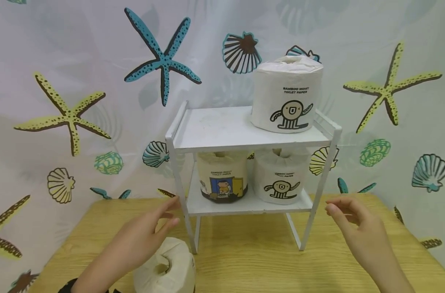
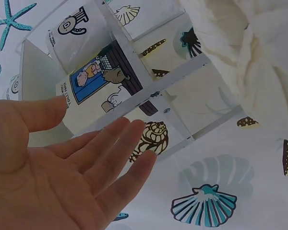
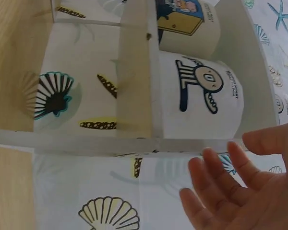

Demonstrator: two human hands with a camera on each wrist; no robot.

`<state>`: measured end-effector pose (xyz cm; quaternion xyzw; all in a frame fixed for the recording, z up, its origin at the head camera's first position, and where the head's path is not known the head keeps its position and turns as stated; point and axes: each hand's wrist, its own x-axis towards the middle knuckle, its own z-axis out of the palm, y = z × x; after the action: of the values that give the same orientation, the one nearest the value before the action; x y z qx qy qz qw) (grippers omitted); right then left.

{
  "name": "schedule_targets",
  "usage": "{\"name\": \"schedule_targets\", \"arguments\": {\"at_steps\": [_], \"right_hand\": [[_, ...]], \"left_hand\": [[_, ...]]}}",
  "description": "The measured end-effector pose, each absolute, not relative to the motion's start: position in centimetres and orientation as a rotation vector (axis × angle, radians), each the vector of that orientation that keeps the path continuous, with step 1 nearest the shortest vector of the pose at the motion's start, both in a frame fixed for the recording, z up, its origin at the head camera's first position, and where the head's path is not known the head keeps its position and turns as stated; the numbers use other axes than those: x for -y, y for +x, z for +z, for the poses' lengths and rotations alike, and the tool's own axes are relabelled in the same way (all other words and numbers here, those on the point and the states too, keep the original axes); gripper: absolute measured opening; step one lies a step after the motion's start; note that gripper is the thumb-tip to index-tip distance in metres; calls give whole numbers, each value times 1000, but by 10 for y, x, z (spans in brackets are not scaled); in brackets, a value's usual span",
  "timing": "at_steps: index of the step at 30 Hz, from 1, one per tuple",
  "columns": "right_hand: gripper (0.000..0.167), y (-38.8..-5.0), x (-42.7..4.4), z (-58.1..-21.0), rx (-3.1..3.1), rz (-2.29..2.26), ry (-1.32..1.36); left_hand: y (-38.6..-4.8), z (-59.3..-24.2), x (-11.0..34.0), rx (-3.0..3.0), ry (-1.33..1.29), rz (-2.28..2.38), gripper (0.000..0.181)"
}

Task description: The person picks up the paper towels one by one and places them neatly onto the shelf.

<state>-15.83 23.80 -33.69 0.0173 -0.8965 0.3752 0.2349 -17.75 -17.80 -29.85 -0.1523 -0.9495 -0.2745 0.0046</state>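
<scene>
A white two-tier shelf (image 1: 215,128) stands on the table. On its top tier, at the right, sits a wrapped toilet roll (image 1: 264,97). Two more share the lower tier: a roll with a coloured picture (image 1: 222,183) and one with a black cartoon figure (image 1: 281,175). My left hand (image 1: 143,232) is beside the shelf's left post, fingers loosely bent and holding nothing; whether the fingertips touch the post I cannot tell. Out past the right post, my right hand (image 1: 361,226) is likewise relaxed, with nothing in it.
Another wrapped toilet roll (image 1: 180,270) is on the table (image 1: 244,264) below my left hand, partly hidden by the forearm and cut off by the frame. A curtain (image 1: 215,85) printed with starfish and shells hangs behind the shelf and round the sides.
</scene>
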Motion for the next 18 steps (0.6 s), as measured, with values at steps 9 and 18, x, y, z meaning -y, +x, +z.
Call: {"name": "schedule_targets", "arguments": {"at_steps": [9, 18], "right_hand": [[58, -175, -245, -371, 2903, 1041, 6], [41, -182, -233, -403, 2815, 1267, 143]], "left_hand": [[-160, -322, 189, 2967, -495, -537, 33], [-145, -367, 208, 3000, -785, -302, 37]]}}
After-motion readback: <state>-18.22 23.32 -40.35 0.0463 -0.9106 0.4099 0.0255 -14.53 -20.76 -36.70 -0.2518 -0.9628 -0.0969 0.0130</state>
